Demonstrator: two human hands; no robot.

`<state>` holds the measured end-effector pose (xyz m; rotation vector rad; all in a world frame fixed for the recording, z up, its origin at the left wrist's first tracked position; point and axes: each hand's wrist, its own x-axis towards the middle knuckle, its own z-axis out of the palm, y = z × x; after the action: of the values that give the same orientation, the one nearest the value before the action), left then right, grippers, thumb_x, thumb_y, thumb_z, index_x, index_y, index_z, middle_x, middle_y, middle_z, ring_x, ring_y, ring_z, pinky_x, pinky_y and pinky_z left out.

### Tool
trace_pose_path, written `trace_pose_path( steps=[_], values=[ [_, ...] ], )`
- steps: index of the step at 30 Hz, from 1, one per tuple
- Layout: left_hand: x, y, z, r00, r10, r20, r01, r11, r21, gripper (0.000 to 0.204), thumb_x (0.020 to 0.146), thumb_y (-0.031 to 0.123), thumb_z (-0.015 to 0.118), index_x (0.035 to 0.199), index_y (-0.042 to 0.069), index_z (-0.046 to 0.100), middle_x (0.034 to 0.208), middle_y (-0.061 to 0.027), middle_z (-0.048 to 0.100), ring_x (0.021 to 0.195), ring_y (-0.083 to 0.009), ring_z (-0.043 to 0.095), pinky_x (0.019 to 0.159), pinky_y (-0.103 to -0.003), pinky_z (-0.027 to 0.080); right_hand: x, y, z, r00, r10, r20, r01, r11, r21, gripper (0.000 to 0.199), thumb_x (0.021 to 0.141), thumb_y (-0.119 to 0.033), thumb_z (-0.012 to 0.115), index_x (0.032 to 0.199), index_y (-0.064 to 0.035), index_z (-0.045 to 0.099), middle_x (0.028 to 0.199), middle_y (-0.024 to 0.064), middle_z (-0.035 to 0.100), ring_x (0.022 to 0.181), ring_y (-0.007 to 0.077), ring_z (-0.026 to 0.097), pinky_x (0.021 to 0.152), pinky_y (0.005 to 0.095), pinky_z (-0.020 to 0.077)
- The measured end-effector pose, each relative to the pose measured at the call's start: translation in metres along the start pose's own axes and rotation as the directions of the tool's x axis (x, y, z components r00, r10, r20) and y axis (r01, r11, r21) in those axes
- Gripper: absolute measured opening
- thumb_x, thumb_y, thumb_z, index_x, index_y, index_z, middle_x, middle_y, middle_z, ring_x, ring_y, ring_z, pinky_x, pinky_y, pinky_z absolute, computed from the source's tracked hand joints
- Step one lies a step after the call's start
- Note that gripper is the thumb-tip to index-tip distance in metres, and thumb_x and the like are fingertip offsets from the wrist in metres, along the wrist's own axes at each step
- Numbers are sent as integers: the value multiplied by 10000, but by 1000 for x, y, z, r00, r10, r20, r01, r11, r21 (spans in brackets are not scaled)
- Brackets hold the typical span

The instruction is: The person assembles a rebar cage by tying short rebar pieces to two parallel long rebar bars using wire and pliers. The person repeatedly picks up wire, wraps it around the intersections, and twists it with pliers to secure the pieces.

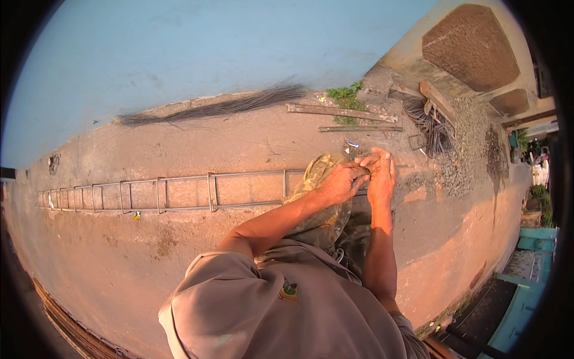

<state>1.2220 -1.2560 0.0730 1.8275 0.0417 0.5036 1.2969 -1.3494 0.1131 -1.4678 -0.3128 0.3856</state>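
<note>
A long ladder-like rebar cage (185, 176), made of thin bars and bent stirrups, lies on the ground from the far left to under my hands. My left hand (342, 182) is above its right end, fingers pinched together. My right hand (381, 178) is raised beside it with bent fingers, and the fingertips of both hands meet. Whatever they pinch is too small or hidden to make out. My knee in camouflage trousers (323, 224) covers part of the cage.
A bundle of thin dark wire (221, 107) lies along the blue wall (197, 48). Wooden planks (341, 112), a heap of bent stirrups (431, 128) and a gravel pile (469, 149) are ahead on the right. Green weeds (347, 96) grow by the wall's base.
</note>
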Motion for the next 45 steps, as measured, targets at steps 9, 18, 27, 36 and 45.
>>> trace_pose_path(
  steps=[9, 18, 27, 36, 45],
  values=[
    [2, 46, 55, 968, 244, 59, -246, 969, 20, 186, 907, 176, 649, 982, 13, 699, 947, -151, 682, 860, -365, 636, 744, -417, 504, -52, -36, -69, 996, 34, 77, -29, 997, -67, 622, 1034, -498, 309, 1319, 16, 511, 1142, 161, 649, 1092, 233, 601, 929, 320, 457],
    [-41, 71, 85, 981, -121, 154, 178, 877, -447, 221, 965, 165, 606, 954, -50, 657, 750, -58, 564, 717, -109, 491, 624, -288, 427, -91, -52, -89, 993, -113, 34, 115, 991, -70, 456, 1031, -361, 434, 1263, 12, 555, 1026, 85, 648, 1015, 171, 573, 905, 320, 451],
    [-56, 84, 110, 917, 300, 263, -344, 928, 143, 293, 910, 243, 667, 778, -18, 650, 659, -152, 589, 603, -329, 597, 545, -382, 462, -151, -92, -184, 860, -106, -500, 392, 764, 512, 174, 1026, -180, 468, 1093, -35, 537, 667, -41, 386, 560, 60, 362, 468, 224, 357],
    [42, 65, 96, 770, 581, 263, -634, 653, 413, 406, 808, 388, 739, 633, 47, 608, 582, -83, 552, 557, -269, 554, 556, -384, 451, -340, -164, -412, 369, -412, -833, 754, 656, 10, 108, 1012, -89, 450, 1006, 9, 495, 677, -24, 286, 576, 95, 225, 461, 248, 249],
    [105, 54, 203, 908, 81, 410, -181, 961, 209, 510, 835, 297, 722, 1217, -20, 610, 1156, -202, 641, 1161, -308, 571, 1014, -462, 409, -345, -216, -329, -48, -827, -560, -91, 562, -822, 244, 981, -131, 534, 1109, 43, 647, 759, 42, 589, 587, 77, 472, 487, 231, 377]
  ],
)
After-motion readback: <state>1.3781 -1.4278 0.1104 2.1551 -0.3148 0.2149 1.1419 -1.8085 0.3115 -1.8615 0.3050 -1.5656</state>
